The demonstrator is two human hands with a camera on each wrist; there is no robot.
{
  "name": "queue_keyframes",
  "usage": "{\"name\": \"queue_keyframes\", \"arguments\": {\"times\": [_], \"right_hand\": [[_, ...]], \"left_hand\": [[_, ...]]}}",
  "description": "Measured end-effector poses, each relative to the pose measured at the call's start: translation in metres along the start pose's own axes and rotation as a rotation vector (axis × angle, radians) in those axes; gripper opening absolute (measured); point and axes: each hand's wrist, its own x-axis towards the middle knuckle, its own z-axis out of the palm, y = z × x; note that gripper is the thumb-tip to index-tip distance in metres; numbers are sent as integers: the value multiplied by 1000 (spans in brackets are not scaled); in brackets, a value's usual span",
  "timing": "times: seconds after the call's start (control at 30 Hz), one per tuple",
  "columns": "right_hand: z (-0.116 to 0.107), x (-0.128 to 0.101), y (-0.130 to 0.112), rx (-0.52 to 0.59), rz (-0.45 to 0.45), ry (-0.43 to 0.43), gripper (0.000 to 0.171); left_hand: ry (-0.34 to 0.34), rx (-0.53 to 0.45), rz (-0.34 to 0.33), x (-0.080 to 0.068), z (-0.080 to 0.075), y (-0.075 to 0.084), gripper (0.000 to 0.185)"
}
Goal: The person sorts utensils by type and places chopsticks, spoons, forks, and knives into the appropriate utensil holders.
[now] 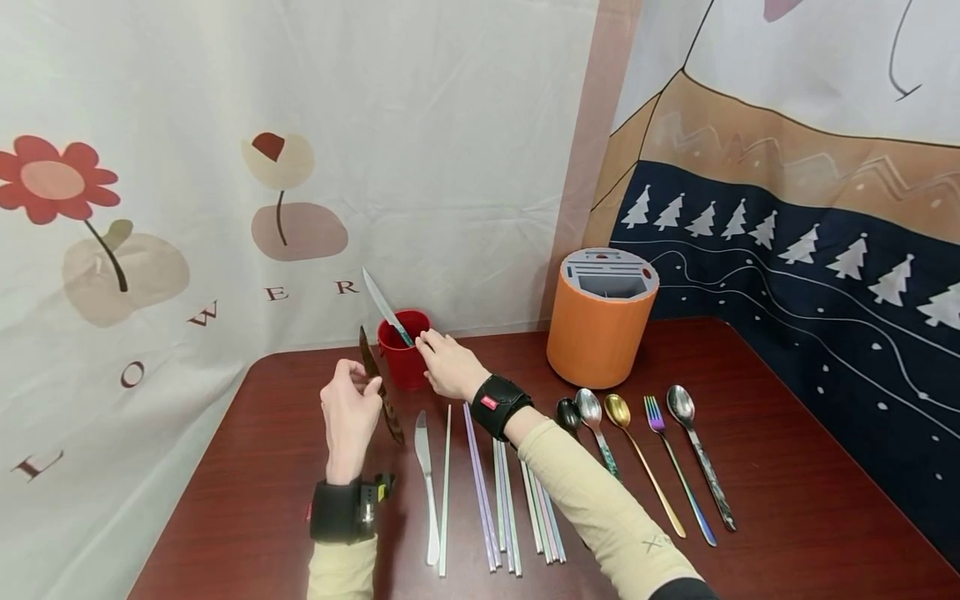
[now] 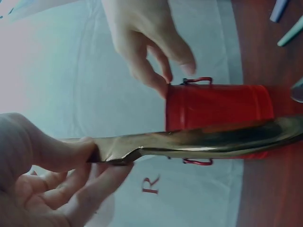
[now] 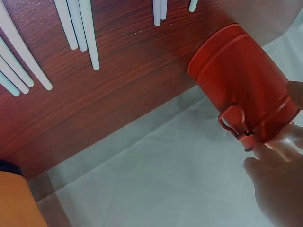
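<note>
The red cup stands just ahead of both my hands, near the table's back edge, with a silver knife leaning out of it, blade up and to the left. My right hand rests at the cup's right rim, fingers curled, fingertips pinching the knife's lower end where it enters the cup. My left hand sits just left of the cup and pinches a dark knife by its handle between thumb and fingers; in the left wrist view its blade crosses in front of the cup. Behind my hands the cloth backdrop shows printed flowers and spaced letters; I can read "L", "O", "W", "E", "R". Right of my right hand stands an orange round holder; the writing on its top is too small to read. Nearer to me, a table knife, chopsticks, spoons and a fork lie in a row on the brown table.
</note>
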Motion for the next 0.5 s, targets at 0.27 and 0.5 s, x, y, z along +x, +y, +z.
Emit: {"name": "queue_keyframes", "arguments": {"times": [0.27,0.5], "right_hand": [[-1,-2,-1,10,-8,6,56],[-1,-2,0,3,-10,13,55]], "left_hand": [[199,-100,168,19,-2,18,16],[244,-148,231,31,-6,34,15]]}}
